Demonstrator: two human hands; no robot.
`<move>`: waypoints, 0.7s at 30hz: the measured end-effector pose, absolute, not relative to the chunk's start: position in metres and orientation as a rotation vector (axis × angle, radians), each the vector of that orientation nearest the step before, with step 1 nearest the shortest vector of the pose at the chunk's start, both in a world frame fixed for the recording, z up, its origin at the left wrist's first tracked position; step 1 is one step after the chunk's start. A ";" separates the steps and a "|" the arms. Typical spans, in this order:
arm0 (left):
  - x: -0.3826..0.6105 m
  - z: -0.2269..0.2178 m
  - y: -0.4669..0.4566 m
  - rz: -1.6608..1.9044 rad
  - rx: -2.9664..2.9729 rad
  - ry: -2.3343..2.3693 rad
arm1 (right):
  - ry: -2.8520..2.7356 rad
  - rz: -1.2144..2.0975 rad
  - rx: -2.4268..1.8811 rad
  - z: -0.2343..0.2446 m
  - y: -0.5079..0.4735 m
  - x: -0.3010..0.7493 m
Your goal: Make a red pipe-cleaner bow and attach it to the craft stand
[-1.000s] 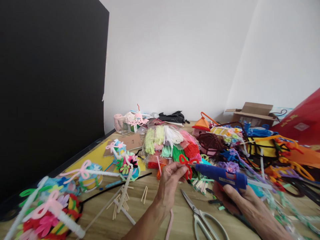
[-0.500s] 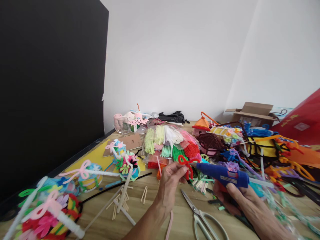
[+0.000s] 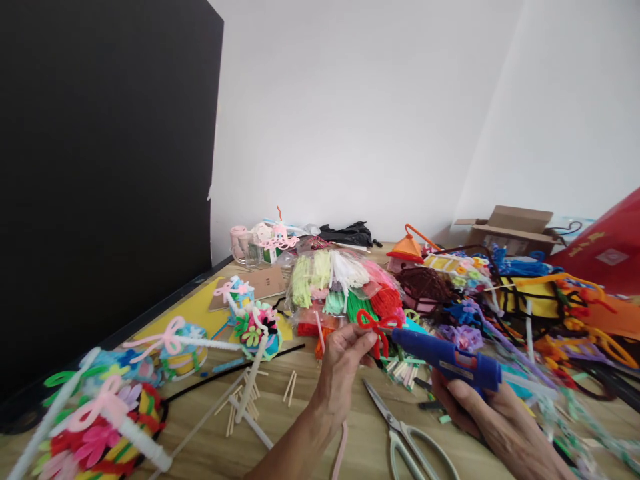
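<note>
Between the thumb and fingers of my left hand (image 3: pixel 345 357) is a red pipe-cleaner bow (image 3: pixel 379 325), its loops standing up above the fingertips. My right hand (image 3: pixel 493 417) is wrapped round the handle of a blue hot glue gun (image 3: pixel 450 357). The gun points left, and its nozzle end is right beside the bow; whether the tip touches it I cannot make out. Below and between my hands lie silver scissors (image 3: pixel 400 430) with pale handles, blades partly apart. A pink pipe cleaner (image 3: pixel 340 450) lies by my left forearm.
Bags of pipe cleaners (image 3: pixel 340 280) sit mid-table. At left are decorated pipe-cleaner lanterns (image 3: pixel 103 433) and short wooden sticks (image 3: pixel 240 400). Colourful craft pieces (image 3: pixel 465 337) crowd the right side, with a cardboard box (image 3: pixel 510 230) behind. A black panel (image 3: pixel 105 167) stands at left.
The glue gun has tilted slightly, its rear end and my right hand now a little lower. My left hand still holds the bow in nearly the same place. The view has shifted slightly.
</note>
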State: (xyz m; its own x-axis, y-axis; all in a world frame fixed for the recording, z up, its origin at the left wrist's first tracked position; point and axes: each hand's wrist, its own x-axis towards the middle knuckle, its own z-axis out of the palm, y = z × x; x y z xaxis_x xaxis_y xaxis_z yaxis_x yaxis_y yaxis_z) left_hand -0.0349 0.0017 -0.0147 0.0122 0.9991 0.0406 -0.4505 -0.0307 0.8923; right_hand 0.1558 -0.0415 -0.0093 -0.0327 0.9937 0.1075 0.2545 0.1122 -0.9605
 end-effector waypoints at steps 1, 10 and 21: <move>-0.035 -0.014 0.002 1.404 0.894 0.830 | -1.458 1.005 -1.293 -0.008 -0.042 0.155; -0.034 -0.015 0.001 1.411 0.894 0.812 | -1.432 0.962 -1.306 0.002 -0.048 0.159; -0.033 -0.015 0.001 1.401 0.909 0.824 | -1.476 0.923 -1.353 -0.005 -0.044 0.168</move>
State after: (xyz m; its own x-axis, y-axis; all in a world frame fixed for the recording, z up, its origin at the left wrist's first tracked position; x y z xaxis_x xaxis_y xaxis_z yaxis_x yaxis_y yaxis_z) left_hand -0.0327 0.0005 -0.0154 0.0196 0.9986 0.0488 -0.4430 -0.0351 0.8958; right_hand 0.1683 -0.0438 -0.0045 0.0071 0.9915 0.1303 0.3169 0.1213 -0.9407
